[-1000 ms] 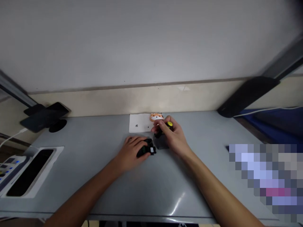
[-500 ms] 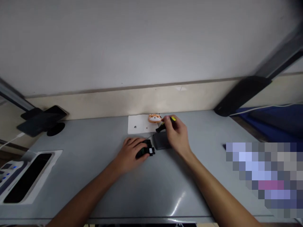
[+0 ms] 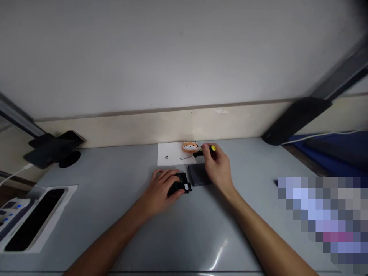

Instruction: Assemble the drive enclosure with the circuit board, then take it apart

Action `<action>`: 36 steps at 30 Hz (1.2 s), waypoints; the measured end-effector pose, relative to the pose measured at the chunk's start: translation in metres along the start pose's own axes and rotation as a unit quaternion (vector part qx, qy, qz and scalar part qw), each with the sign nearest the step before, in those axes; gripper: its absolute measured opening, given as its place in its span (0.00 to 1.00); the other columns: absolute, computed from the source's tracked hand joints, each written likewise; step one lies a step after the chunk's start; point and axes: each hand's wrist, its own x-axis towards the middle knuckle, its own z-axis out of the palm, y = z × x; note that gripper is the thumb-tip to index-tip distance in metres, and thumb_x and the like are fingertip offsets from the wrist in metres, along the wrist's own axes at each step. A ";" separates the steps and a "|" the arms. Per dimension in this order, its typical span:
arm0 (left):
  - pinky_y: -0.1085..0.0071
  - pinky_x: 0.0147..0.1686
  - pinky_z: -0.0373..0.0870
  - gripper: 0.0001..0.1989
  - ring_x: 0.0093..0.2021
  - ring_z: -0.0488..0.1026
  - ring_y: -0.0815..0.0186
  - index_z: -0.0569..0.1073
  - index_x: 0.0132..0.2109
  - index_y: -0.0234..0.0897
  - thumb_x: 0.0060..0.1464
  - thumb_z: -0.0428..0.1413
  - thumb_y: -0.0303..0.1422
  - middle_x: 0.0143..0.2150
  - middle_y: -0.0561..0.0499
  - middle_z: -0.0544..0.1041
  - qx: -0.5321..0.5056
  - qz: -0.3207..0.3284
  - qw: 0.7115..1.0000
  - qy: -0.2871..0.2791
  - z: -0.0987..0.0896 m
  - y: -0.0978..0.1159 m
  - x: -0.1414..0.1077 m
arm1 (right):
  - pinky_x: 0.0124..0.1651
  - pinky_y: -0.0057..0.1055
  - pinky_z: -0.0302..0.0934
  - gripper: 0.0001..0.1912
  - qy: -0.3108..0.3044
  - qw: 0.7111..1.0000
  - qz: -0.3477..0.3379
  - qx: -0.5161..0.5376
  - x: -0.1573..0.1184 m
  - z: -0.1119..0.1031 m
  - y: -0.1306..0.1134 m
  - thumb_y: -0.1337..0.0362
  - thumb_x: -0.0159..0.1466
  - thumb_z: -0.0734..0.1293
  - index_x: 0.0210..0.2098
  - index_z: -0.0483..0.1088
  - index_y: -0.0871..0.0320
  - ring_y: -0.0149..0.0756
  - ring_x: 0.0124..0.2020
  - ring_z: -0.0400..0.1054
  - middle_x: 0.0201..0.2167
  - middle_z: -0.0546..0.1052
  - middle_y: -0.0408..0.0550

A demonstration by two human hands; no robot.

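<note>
My left hand [image 3: 164, 188] is closed around a small black device with a bare circuit board [image 3: 181, 184], holding it against the table. In my right hand [image 3: 217, 165] is a screwdriver [image 3: 199, 153] with a black and yellow handle. Its thin shaft points left, and the tip is at a tiny dark screw on a white sheet of paper [image 3: 172, 161]. Several more tiny dark screws [image 3: 166, 157] lie together on the paper's left part. A dark grey flat case [image 3: 198, 174] rests between the two hands, partly hidden by my right hand.
An orange and white animal-faced case [image 3: 190, 147] sits at the paper's back edge. At left are a phone on a stand [image 3: 54, 147] and a dark phone-shaped slab [image 3: 36, 218] on white paper. A black post base [image 3: 296, 119] stands back right. The right side is pixelated.
The screwdriver has swung up from the circuit-board device, and its tip is now over the paper at the lone screw. My left hand stays on the device; the view has shifted slightly.
</note>
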 end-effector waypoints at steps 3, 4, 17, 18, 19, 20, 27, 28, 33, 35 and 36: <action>0.50 0.65 0.53 0.05 0.64 0.68 0.57 0.71 0.48 0.42 0.70 0.52 0.35 0.61 0.47 0.74 -0.004 -0.018 0.999 0.042 -0.002 0.001 0.000 | 0.35 0.34 0.58 0.22 -0.015 1.000 -0.006 0.012 0.000 0.002 0.001 0.44 0.69 0.63 0.42 0.76 0.56 0.38 0.29 0.66 0.30 0.79 0.47; 0.50 0.65 0.54 0.05 0.63 0.69 0.58 0.71 0.48 0.42 0.70 0.50 0.34 0.60 0.47 0.75 -0.003 -0.023 0.998 0.057 -0.003 0.000 0.000 | 0.35 0.34 0.58 0.22 -0.018 1.000 -0.006 0.015 0.000 0.002 0.002 0.44 0.69 0.63 0.42 0.76 0.56 0.38 0.29 0.66 0.30 0.79 0.47; 0.54 0.61 0.59 0.10 0.58 0.72 0.59 0.74 0.53 0.45 0.65 0.57 0.33 0.56 0.51 0.77 0.008 -0.082 0.978 0.192 -0.003 -0.018 0.004 | 0.35 0.32 0.62 0.22 -0.040 0.990 0.040 0.132 -0.007 0.004 -0.018 0.44 0.69 0.63 0.36 0.76 0.56 0.36 0.31 0.67 0.31 0.77 0.46; 0.54 0.61 0.60 0.09 0.57 0.73 0.59 0.75 0.52 0.45 0.65 0.58 0.33 0.55 0.51 0.78 0.005 -0.081 0.977 0.197 -0.002 -0.018 0.004 | 0.34 0.31 0.62 0.23 -0.044 0.988 0.048 0.140 -0.008 0.004 -0.019 0.43 0.69 0.63 0.36 0.76 0.56 0.35 0.30 0.67 0.30 0.76 0.46; 0.54 0.61 0.60 0.08 0.56 0.73 0.60 0.76 0.50 0.44 0.64 0.58 0.33 0.53 0.51 0.78 0.002 -0.080 0.976 0.203 -0.001 -0.018 0.004 | 0.33 0.31 0.61 0.23 -0.047 0.986 0.056 0.149 -0.009 0.005 -0.020 0.43 0.69 0.63 0.35 0.76 0.56 0.34 0.30 0.66 0.30 0.75 0.46; 0.55 0.60 0.61 0.06 0.55 0.74 0.60 0.76 0.47 0.44 0.64 0.58 0.33 0.52 0.51 0.78 -0.002 -0.078 0.975 0.209 0.000 -0.018 0.005 | 0.33 0.31 0.61 0.23 -0.048 0.985 0.061 0.157 -0.010 0.005 -0.020 0.43 0.68 0.64 0.35 0.76 0.56 0.34 0.29 0.66 0.29 0.75 0.45; 0.56 0.56 0.66 0.06 0.50 0.76 0.62 0.78 0.41 0.43 0.65 0.56 0.33 0.46 0.51 0.80 -0.005 -0.075 0.970 0.230 -0.003 -0.016 0.008 | 0.32 0.30 0.61 0.22 -0.053 0.981 0.060 0.176 -0.011 0.006 -0.021 0.44 0.68 0.64 0.35 0.75 0.55 0.35 0.30 0.66 0.31 0.76 0.46; 0.56 0.56 0.66 0.06 0.50 0.76 0.62 0.78 0.41 0.43 0.66 0.56 0.33 0.46 0.51 0.80 0.000 -0.074 0.970 0.230 -0.003 -0.016 0.008 | 0.32 0.30 0.61 0.21 -0.053 0.981 0.060 0.176 -0.011 0.006 -0.020 0.44 0.68 0.64 0.35 0.75 0.55 0.35 0.30 0.67 0.31 0.76 0.46; 0.56 0.56 0.65 0.05 0.48 0.76 0.62 0.78 0.42 0.43 0.66 0.56 0.32 0.45 0.51 0.79 0.037 -0.045 0.968 0.244 -0.006 -0.017 0.007 | 0.34 0.30 0.61 0.22 -0.059 0.983 0.065 0.164 -0.009 0.008 -0.013 0.43 0.68 0.64 0.36 0.76 0.55 0.35 0.31 0.66 0.32 0.76 0.46; 0.55 0.56 0.64 0.05 0.48 0.76 0.62 0.78 0.43 0.43 0.66 0.56 0.32 0.45 0.51 0.79 0.053 -0.029 0.969 0.240 -0.008 -0.018 0.007 | 0.35 0.31 0.61 0.22 -0.064 0.984 0.057 0.154 -0.009 0.007 -0.014 0.44 0.69 0.63 0.37 0.76 0.55 0.35 0.32 0.67 0.33 0.76 0.46; 0.55 0.56 0.64 0.05 0.48 0.76 0.62 0.78 0.43 0.43 0.66 0.56 0.31 0.45 0.51 0.80 0.062 -0.022 0.970 0.235 -0.010 -0.018 0.006 | 0.36 0.31 0.61 0.22 -0.068 0.986 0.047 0.147 -0.009 0.006 -0.015 0.44 0.69 0.63 0.37 0.76 0.55 0.36 0.33 0.68 0.32 0.76 0.46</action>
